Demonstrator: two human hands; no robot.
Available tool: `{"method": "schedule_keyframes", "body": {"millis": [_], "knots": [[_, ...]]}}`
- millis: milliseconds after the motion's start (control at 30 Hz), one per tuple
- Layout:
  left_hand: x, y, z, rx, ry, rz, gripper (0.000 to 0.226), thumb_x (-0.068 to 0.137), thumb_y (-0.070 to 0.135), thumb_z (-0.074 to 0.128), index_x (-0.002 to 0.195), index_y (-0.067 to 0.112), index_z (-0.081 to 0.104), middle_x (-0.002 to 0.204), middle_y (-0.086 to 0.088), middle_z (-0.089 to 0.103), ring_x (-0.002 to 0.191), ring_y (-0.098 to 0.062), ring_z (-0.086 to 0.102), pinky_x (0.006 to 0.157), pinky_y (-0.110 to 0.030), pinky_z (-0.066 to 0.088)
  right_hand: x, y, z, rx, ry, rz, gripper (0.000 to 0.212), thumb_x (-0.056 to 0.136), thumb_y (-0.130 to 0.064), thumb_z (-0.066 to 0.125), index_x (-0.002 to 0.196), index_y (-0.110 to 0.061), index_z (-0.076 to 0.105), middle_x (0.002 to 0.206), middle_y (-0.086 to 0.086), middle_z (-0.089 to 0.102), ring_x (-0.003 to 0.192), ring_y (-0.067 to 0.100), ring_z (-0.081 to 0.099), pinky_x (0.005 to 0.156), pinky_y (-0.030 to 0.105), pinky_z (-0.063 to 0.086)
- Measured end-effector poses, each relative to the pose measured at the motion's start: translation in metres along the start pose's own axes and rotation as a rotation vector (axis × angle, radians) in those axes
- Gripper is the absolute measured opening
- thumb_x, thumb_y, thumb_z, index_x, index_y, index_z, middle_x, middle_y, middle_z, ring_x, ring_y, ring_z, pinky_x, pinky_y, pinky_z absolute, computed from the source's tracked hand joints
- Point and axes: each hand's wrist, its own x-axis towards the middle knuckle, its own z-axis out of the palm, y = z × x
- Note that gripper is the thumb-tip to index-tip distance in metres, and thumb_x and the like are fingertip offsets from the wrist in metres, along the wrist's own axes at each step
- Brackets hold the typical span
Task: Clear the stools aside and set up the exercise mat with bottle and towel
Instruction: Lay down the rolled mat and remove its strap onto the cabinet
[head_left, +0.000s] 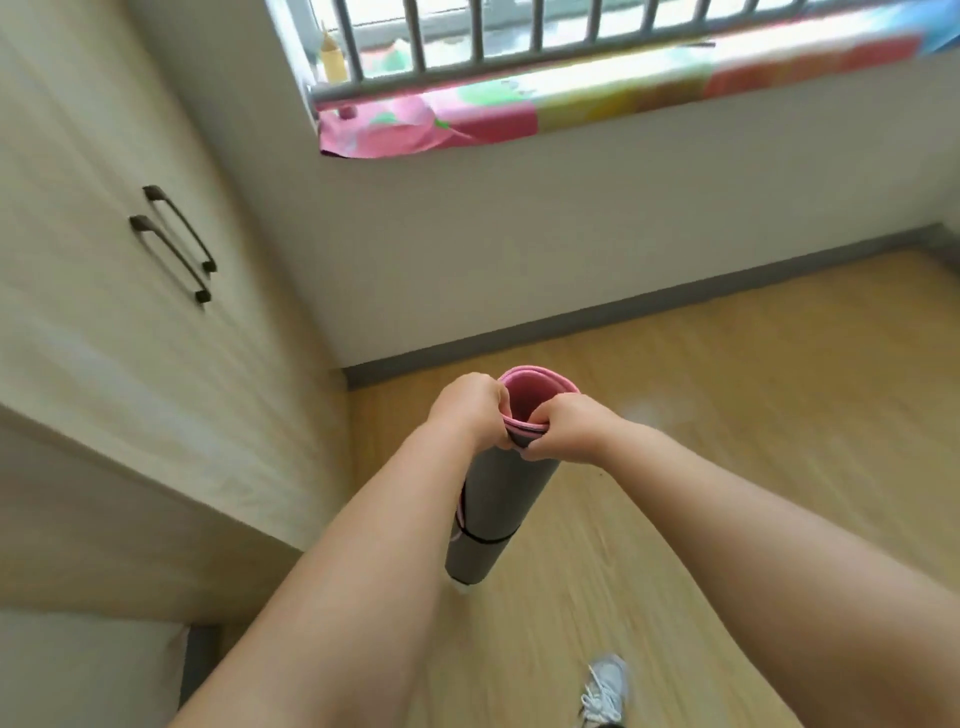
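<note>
A rolled exercise mat (493, 509), grey outside and pink inside, stands upright in front of me with its lower end just above the wooden floor (727, 415). A thin black band circles it near the bottom. My left hand (467, 410) pinches the left side of its top rim. My right hand (561, 431) pinches the near edge of the rim beside it. No stool, bottle or towel is in view.
A light wooden wardrobe (104, 312) with two dark handles fills the left side. A white wall with a grey skirting board runs behind, under a barred window with a colourful cloth (519, 104) on the sill. My white shoe (605, 691) shows at the bottom.
</note>
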Motion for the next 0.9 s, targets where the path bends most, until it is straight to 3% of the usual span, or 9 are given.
{"method": "schedule_keyframes", "body": {"millis": [200,433,533,767,900], "knots": [[0.073,0.140,0.032,0.123,-0.016,0.107,0.010,0.073,0.014,0.077,0.081,0.018,0.071,0.088,-0.001,0.064,0.080,-0.019,0.063,0.076,-0.035,0.059,-0.001,0.127,-0.071,-0.076,0.098,0.107,0.023,0.075,-0.035,0.071,0.064,-0.027,0.053,0.069,-0.006,0.058,0.068,0.015,0.058,0.046,0.022,0.037],[0.152,0.268,0.052,0.204,-0.116,0.249,0.010,0.075,0.014,0.075,0.085,0.015,0.072,0.091,-0.004,0.067,0.086,-0.022,0.065,0.079,-0.034,0.058,-0.001,0.240,-0.137,-0.105,0.253,0.290,0.017,0.080,-0.036,0.070,0.090,-0.023,0.069,0.091,0.000,0.061,0.089,0.023,0.059,0.061,0.028,0.045],[0.196,0.324,0.057,0.233,-0.152,0.338,0.010,0.076,0.016,0.075,0.085,0.016,0.071,0.094,-0.004,0.068,0.088,-0.023,0.065,0.080,-0.036,0.057,0.005,0.289,-0.167,-0.079,0.348,0.376,0.021,0.083,-0.039,0.068,0.098,-0.025,0.070,0.095,-0.001,0.056,0.092,0.024,0.058,0.063,0.028,0.042],[0.299,0.446,0.071,0.365,-0.271,0.581,0.020,0.077,0.025,0.076,0.094,0.016,0.070,0.099,-0.005,0.066,0.084,-0.022,0.061,0.070,-0.029,0.051,0.027,0.391,-0.238,0.023,0.438,0.646,0.023,0.080,-0.047,0.065,0.096,-0.030,0.067,0.098,0.000,0.048,0.087,0.023,0.054,0.064,0.028,0.039],[0.344,0.517,0.083,0.430,-0.317,0.729,0.025,0.078,0.030,0.076,0.099,0.021,0.065,0.098,-0.002,0.062,0.088,-0.022,0.060,0.066,-0.028,0.048,0.031,0.444,-0.272,0.136,0.507,0.793,0.018,0.078,-0.049,0.065,0.076,-0.033,0.058,0.092,-0.002,0.049,0.078,0.021,0.053,0.051,0.024,0.030]]}}
